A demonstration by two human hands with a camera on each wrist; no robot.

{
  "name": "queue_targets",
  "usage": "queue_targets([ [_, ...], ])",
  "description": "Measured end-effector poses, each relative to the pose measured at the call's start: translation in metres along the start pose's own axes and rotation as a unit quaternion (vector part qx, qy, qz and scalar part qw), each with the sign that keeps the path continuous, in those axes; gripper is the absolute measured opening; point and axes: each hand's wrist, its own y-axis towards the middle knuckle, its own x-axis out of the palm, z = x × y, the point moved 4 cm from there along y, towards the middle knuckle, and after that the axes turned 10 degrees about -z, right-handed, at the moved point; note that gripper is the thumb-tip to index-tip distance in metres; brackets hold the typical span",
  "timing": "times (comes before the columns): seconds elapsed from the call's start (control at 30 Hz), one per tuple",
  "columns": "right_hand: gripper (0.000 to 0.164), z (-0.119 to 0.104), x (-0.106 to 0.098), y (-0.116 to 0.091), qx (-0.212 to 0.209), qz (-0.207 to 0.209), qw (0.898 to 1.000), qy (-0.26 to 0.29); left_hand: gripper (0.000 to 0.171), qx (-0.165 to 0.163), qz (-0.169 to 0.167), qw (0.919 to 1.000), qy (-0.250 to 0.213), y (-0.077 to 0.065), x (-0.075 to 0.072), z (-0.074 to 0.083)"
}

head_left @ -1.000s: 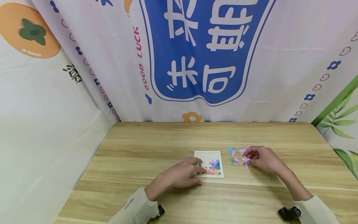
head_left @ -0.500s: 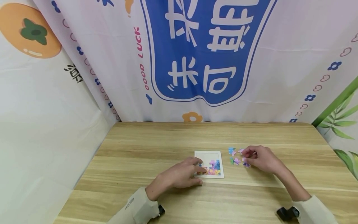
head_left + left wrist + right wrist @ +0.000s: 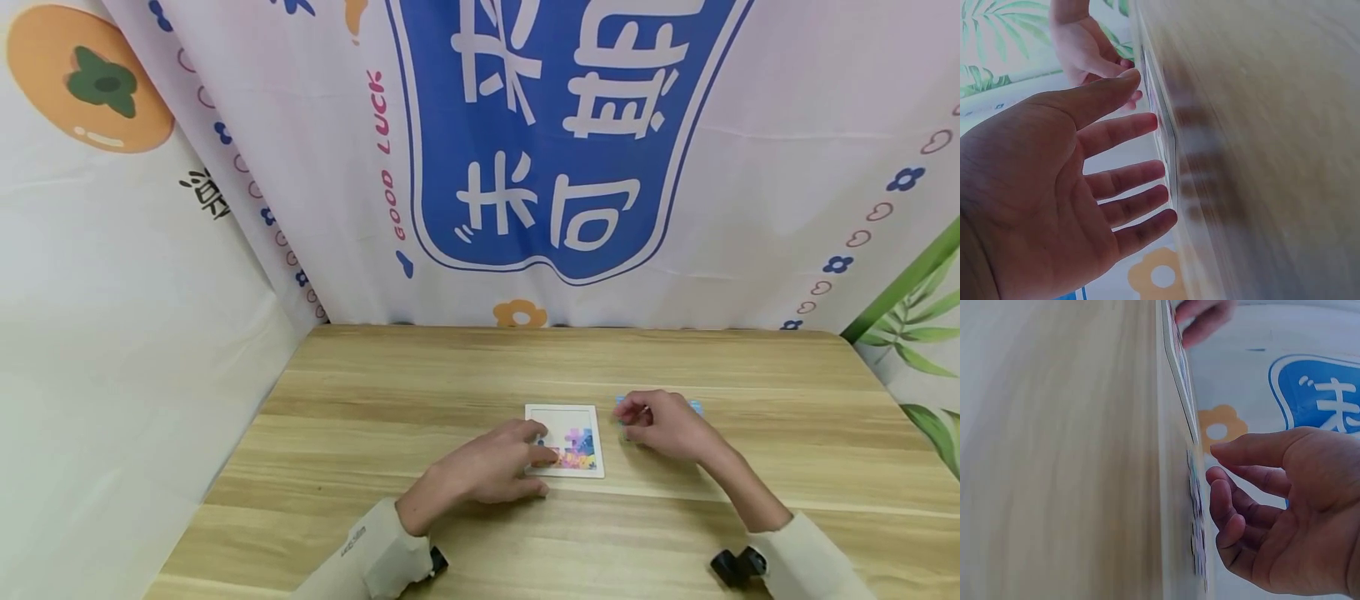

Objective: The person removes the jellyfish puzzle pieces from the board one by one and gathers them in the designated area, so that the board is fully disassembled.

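A white-framed jigsaw puzzle tray (image 3: 597, 433) lies on the table, its lower part filled with colourful pieces and its upper part bare. My left hand (image 3: 491, 465) rests at the tray's left side, fingers spread and nearly straight, fingertips on the filled pieces. Over the loose puzzle pieces (image 3: 697, 407) to the right of the tray is my right hand (image 3: 663, 427), which hides most of them. In the right wrist view its fingers are loosely bent, thumb and index tips apart, with nothing seen between them. Loose pieces (image 3: 1197, 519) lie flat beside those fingers.
The wooden table (image 3: 420, 375) extends around the tray on all sides. A printed cloth (image 3: 337, 167) hangs behind its back edge, and another white cloth (image 3: 150, 333) stands along the left. Black wrist cameras (image 3: 738, 567) sit at both cuffs.
My right hand has moved left, from the right-hand loose pieces to those nearer the tray, uncovering a blue piece on the right. My left hand stays at the tray. The head view shifts slightly.
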Motion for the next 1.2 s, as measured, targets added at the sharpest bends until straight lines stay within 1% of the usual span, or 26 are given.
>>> queue_targets([
  [0.27, 0.015, -0.013, 0.011, 0.013, -0.008, -0.016, 1.0, 0.001, 0.05, 0.004, 0.0, 1.0, 0.001, 0.005, -0.003, 0.004],
  [0.47, 0.019, -0.019, 0.017, 0.019, -0.023, -0.037, 0.999, 0.001, 0.051, 0.018, -0.001, 0.9997, 0.016, 0.01, -0.005, 0.009],
  [0.67, 0.023, -0.023, 0.02, 0.023, -0.029, -0.043, 0.999, 0.004, 0.051, 0.03, 0.002, 0.9993, 0.022, 0.014, -0.007, 0.014],
  [0.77, 0.025, -0.026, 0.021, 0.024, -0.035, -0.046, 0.998, 0.009, 0.052, 0.028, -0.001, 0.9994, 0.021, 0.016, -0.007, 0.015],
  [0.97, 0.024, -0.028, 0.025, 0.026, -0.05, -0.056, 0.997, 0.009, 0.052, 0.014, -0.017, 0.9996, 0.018, 0.019, -0.003, 0.013],
  [1.2, 0.024, -0.028, 0.029, 0.028, -0.052, -0.063, 0.997, 0.005, 0.053, 0.01, -0.015, 0.9996, 0.02, 0.019, 0.0, 0.012],
])
